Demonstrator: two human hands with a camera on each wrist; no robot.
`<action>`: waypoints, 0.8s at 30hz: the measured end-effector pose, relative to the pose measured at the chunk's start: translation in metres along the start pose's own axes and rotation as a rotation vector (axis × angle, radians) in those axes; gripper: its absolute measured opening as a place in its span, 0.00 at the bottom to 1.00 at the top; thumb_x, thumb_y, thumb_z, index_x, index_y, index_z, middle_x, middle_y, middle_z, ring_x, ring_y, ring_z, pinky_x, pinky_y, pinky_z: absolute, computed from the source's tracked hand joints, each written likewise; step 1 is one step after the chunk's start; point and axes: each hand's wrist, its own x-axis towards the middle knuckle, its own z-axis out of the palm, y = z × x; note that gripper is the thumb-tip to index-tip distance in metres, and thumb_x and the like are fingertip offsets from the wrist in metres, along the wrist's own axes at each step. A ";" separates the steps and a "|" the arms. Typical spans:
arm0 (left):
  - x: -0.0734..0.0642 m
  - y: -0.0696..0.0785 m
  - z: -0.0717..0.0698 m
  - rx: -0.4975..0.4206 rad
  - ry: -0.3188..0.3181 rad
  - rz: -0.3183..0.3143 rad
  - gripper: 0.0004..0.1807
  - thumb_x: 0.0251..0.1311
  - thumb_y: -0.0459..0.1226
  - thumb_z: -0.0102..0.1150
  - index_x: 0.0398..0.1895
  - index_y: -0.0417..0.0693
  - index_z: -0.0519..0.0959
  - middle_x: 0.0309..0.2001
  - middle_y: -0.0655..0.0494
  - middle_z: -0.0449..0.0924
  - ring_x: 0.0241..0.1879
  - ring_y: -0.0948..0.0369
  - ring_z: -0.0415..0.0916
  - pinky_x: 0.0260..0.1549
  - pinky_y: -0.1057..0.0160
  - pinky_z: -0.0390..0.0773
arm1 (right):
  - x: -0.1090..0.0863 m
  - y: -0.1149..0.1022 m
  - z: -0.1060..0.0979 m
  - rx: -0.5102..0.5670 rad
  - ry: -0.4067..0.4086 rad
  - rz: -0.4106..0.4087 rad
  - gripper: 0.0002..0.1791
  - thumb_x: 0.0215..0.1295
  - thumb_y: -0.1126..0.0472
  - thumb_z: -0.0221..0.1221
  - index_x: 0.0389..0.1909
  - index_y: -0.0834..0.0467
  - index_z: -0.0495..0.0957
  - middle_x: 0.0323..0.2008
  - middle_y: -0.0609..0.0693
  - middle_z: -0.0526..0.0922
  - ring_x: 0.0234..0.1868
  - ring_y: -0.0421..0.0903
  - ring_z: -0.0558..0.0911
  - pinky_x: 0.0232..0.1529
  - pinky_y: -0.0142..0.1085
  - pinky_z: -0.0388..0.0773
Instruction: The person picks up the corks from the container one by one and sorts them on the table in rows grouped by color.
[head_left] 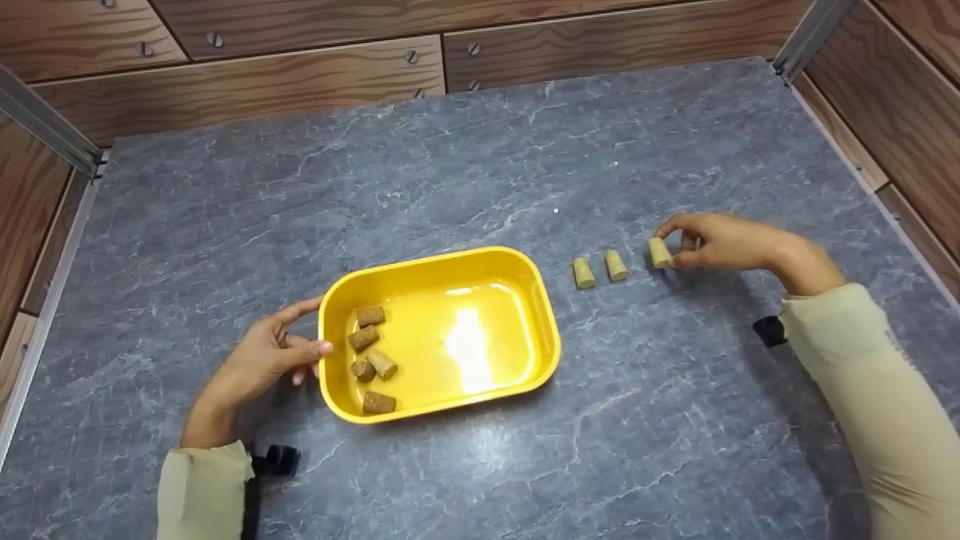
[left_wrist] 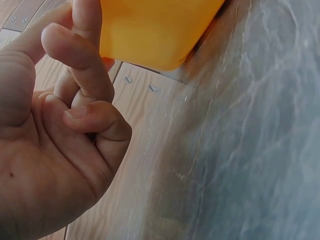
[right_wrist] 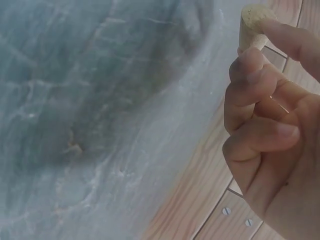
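Note:
A yellow plastic tub rests on the grey marbled table, and my left hand pinches its left rim, thumb at the edge. Several brown cork stoppers lie along the tub's left end. My right hand pinches a pale tapered cork stopper between thumb and index finger, to the right of the tub. Two more pale stoppers, a nearer one and a farther one, stand in a row between it and the tub. In the right wrist view the held cork shows its round end.
Wood-patterned panels with screws border the table at the back and on both sides. Metal corner posts rise at the back corners. Marbled tabletop stretches behind the tub. A dark wrist device sits by the left sleeve.

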 end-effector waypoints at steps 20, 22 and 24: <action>0.001 0.002 0.000 -0.015 -0.016 0.018 0.42 0.61 0.34 0.63 0.74 0.36 0.53 0.19 0.65 0.82 0.14 0.67 0.70 0.20 0.69 0.75 | 0.020 -0.002 0.007 -0.061 -0.028 0.017 0.25 0.63 0.60 0.58 0.59 0.64 0.70 0.31 0.54 0.78 0.25 0.43 0.70 0.27 0.37 0.67; 0.000 0.002 0.000 -0.019 -0.015 0.014 0.42 0.61 0.34 0.63 0.74 0.36 0.52 0.19 0.65 0.82 0.14 0.67 0.70 0.20 0.69 0.75 | 0.020 -0.003 0.007 -0.060 -0.030 0.012 0.25 0.63 0.59 0.59 0.60 0.65 0.70 0.32 0.55 0.79 0.26 0.44 0.71 0.27 0.37 0.67; 0.000 0.001 0.000 -0.021 -0.012 0.011 0.42 0.60 0.34 0.63 0.74 0.36 0.53 0.19 0.65 0.82 0.14 0.67 0.70 0.20 0.69 0.75 | 0.019 -0.004 0.006 -0.045 -0.033 0.015 0.26 0.63 0.59 0.59 0.60 0.64 0.70 0.33 0.56 0.79 0.26 0.44 0.72 0.27 0.37 0.68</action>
